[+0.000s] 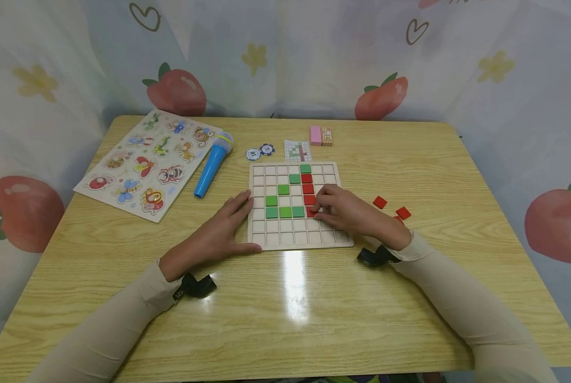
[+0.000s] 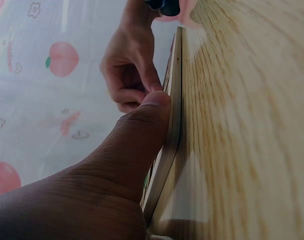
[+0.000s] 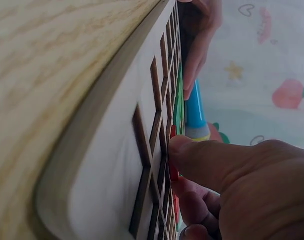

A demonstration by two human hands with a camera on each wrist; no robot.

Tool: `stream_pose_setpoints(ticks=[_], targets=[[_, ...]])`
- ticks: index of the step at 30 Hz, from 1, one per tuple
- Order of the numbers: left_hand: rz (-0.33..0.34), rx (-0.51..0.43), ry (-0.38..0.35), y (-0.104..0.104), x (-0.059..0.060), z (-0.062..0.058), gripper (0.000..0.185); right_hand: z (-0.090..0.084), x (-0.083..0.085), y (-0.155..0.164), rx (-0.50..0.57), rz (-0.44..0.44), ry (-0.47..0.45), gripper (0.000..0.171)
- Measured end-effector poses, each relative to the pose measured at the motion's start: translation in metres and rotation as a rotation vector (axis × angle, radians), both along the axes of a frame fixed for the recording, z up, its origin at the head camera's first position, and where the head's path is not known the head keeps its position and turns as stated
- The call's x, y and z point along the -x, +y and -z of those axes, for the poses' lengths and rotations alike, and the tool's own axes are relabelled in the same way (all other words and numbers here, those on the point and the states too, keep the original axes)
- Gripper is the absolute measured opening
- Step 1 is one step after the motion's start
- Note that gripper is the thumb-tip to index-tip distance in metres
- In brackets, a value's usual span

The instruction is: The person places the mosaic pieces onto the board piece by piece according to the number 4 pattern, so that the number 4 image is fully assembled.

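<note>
A wooden grid board (image 1: 301, 247) lies on the table between the hands. Green square tiles (image 1: 283, 189) form a stepped diagonal and a row on it, and a column of red tiles (image 1: 307, 189) runs down beside them. My right hand (image 1: 345, 210) pinches a red square tile (image 3: 173, 167) between thumb and fingers, at the lower end of that column and right at the board's surface. My left hand (image 1: 218, 231) rests against the board's left side with fingers extended, its thumb (image 2: 154, 102) at the near edge.
Loose red tiles (image 1: 380, 202) lie right of the board. Behind it are a small pattern card (image 1: 297, 151), two round chips (image 1: 253, 154), a pink block (image 1: 316, 135) and a patterned block (image 1: 326, 136). A blue toy microphone (image 1: 210, 169) and an insect puzzle board (image 1: 108, 198) occupy the left.
</note>
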State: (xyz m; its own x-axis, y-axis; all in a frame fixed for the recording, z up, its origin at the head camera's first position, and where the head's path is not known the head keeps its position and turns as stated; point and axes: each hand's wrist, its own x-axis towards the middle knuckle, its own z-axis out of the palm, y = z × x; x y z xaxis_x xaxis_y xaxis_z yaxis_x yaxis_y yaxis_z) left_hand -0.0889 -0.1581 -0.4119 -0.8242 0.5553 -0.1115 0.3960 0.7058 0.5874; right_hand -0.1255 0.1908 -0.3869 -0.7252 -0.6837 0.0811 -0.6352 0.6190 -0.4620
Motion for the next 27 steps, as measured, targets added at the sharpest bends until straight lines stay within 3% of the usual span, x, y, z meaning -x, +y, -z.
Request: stream_pose_setpoints(ticks=[11,18,21,27], targets=[[-0.004,0.011,-0.013,0.0,0.0,0.0,0.12,0.005,0.001,-0.004,0.078,-0.073,0.109,0.012],[-0.002,0.003,-0.018,0.002,-0.001,0.001,0.121,0.003,-0.006,0.005,0.039,-0.071,0.142,0.01],[0.002,0.003,-0.015,0.003,-0.001,0.002,0.121,0.0,-0.01,0.016,0.054,-0.009,0.162,0.017],[-0.003,0.014,-0.002,0.002,0.0,0.0,0.12,-0.015,-0.019,0.052,0.16,0.206,0.213,0.027]])
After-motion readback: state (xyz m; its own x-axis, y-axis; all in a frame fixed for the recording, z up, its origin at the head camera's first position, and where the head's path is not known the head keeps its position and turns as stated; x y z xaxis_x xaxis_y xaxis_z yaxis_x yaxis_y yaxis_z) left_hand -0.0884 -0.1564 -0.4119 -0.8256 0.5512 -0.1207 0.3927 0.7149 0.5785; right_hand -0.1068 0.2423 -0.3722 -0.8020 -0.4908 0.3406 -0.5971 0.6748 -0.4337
